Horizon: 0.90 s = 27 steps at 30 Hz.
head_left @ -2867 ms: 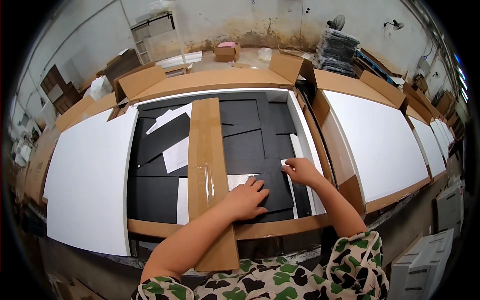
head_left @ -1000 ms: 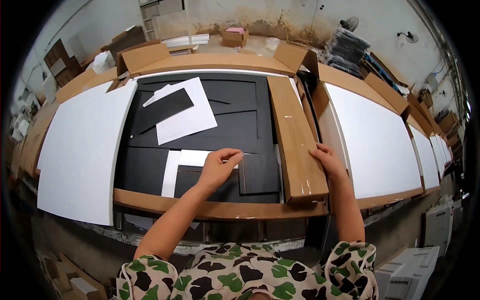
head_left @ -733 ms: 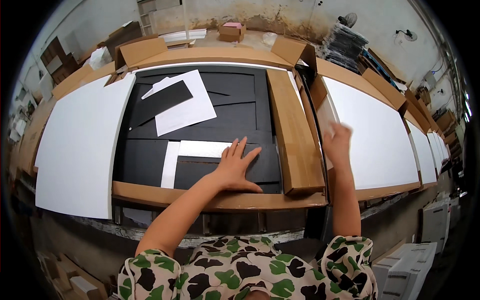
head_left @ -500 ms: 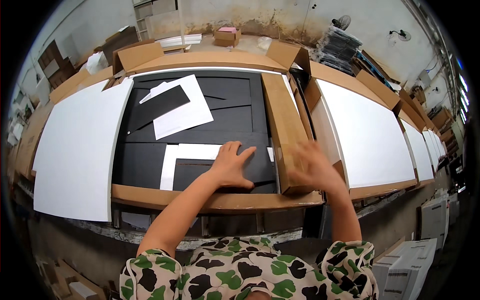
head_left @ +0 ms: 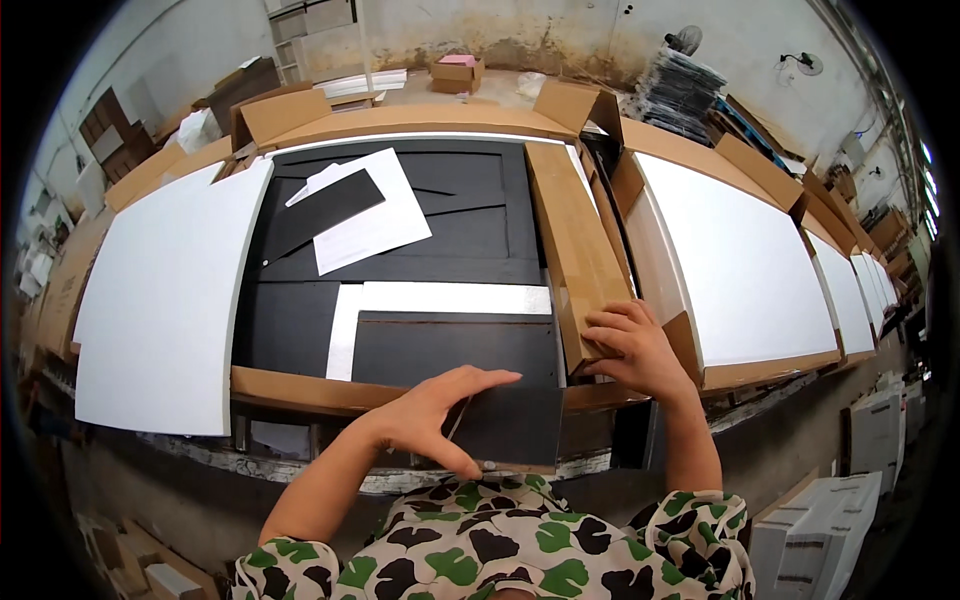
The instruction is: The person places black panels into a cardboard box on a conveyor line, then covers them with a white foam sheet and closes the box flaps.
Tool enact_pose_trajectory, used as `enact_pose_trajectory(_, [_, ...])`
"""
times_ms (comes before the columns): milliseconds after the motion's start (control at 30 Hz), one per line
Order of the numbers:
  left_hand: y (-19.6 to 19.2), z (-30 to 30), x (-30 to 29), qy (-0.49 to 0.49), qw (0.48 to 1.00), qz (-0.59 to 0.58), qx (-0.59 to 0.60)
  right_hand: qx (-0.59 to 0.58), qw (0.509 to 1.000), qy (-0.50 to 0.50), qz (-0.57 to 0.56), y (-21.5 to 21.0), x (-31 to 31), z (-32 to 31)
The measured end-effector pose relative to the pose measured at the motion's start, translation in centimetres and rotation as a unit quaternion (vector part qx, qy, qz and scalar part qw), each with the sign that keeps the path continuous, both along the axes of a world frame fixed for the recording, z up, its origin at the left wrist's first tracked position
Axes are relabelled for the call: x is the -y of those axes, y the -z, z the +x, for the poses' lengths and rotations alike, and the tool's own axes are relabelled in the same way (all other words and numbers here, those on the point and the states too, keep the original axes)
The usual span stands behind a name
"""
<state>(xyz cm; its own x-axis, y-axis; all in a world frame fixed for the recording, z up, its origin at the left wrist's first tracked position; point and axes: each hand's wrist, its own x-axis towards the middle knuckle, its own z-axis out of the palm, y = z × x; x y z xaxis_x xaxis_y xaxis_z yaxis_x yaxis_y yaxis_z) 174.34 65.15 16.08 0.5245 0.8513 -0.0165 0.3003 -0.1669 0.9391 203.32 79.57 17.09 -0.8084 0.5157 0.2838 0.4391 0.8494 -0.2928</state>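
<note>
The left hand (head_left: 423, 413), thumb and fingers spread, now grips the small dark board (head_left: 515, 430) nearside-left of the long carton (head_left: 575, 235), baring more white strip (head_left: 455, 298), while the right hand (head_left: 640, 350) rests loosely spread on the carton.

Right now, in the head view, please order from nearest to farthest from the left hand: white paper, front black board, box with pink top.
1. Front black board: at the left hand, toward its right.
2. White paper: beyond the hand, on dark panels.
3. Box with pink top: farthest, near the back wall.
</note>
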Motion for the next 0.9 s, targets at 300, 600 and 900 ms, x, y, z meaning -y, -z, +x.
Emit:
enact_pose_trajectory(300, [3.1,-0.5,0.5,-0.102,0.935,-0.142,0.308,-0.023,0.985,0.087,-0.147,1.9,-1.7,0.8])
enact_pose_trajectory(600, [4.5,-0.5,-0.6,-0.177,0.924,-0.127,0.313,0.093,0.990,0.086,-0.068,6.1,-1.9,-1.4])
enact_pose_trajectory(900, [3.5,-3.4,-1.9,-0.321,0.865,0.128,-0.364,0.042,0.997,0.037,-0.050,5.9,-2.6,-2.0])
